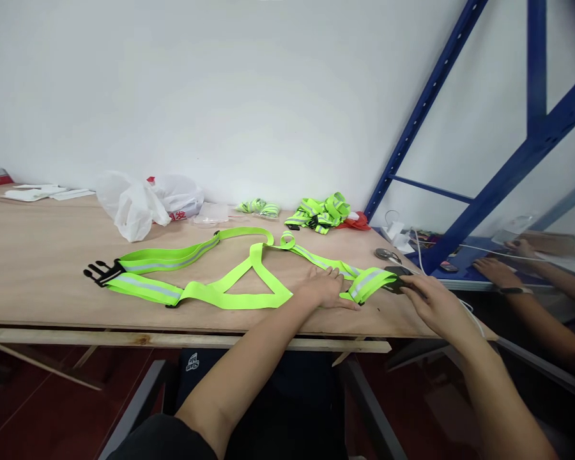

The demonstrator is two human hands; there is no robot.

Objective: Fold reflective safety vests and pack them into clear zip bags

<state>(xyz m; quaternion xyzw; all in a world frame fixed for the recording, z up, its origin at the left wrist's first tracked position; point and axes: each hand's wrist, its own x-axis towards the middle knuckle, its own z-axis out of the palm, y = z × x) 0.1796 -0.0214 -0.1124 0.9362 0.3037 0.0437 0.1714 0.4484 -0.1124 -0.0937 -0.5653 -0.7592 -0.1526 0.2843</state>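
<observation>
A neon-yellow reflective vest made of elastic straps (220,297) with silver stripes lies spread on the wooden table. Its black side-release buckle half (104,273) points left. My left hand (323,287) rests flat on the right part of the straps, fingers spread. My right hand (434,303) has its fingers closed at the black end of the folded-over strap (368,282) on the right. Dark parts behind those fingers are partly hidden, so I cannot make out their exact shape.
Behind stand white plastic bags (137,204), a bagged neon strap bundle (259,207) and a heap of neon straps (321,212) beside red cloth (354,221). At right are a round metal object (387,254), white cables, a blue metal frame (426,96) and another person's arms (522,300).
</observation>
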